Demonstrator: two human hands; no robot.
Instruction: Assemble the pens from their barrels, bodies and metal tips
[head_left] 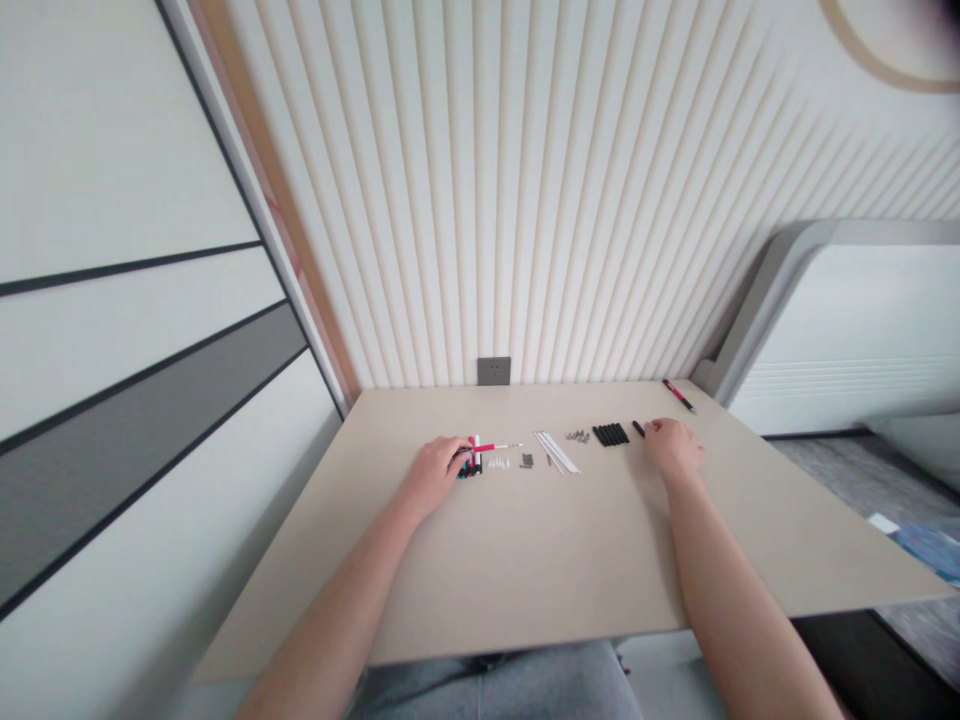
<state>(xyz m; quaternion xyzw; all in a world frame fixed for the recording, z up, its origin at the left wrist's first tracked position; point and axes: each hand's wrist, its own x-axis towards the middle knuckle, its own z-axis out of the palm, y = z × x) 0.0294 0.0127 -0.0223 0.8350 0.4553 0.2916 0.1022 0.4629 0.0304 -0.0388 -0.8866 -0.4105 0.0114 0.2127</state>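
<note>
My left hand (439,468) is closed on a red pen barrel (484,448), from which a thin white refill points to the right. Under and beside those fingers lie several coloured pen barrels (471,470), partly hidden by the hand. At the right, my right hand (673,447) pinches a short black pen grip (638,429), its left end showing past the fingers. Next to that hand is a row of black pen grips (610,435). Between the hands lie small white pieces (499,463), tiny dark springs (527,460), white refills (556,452) and metal pen tips (578,437).
A red and black pen (679,396) lies at the back right of the beige table (525,570). Behind the table rises a ribbed wall with a grey socket (494,371). A white cabinet (135,400) stands left, and a bed headboard (847,330) right.
</note>
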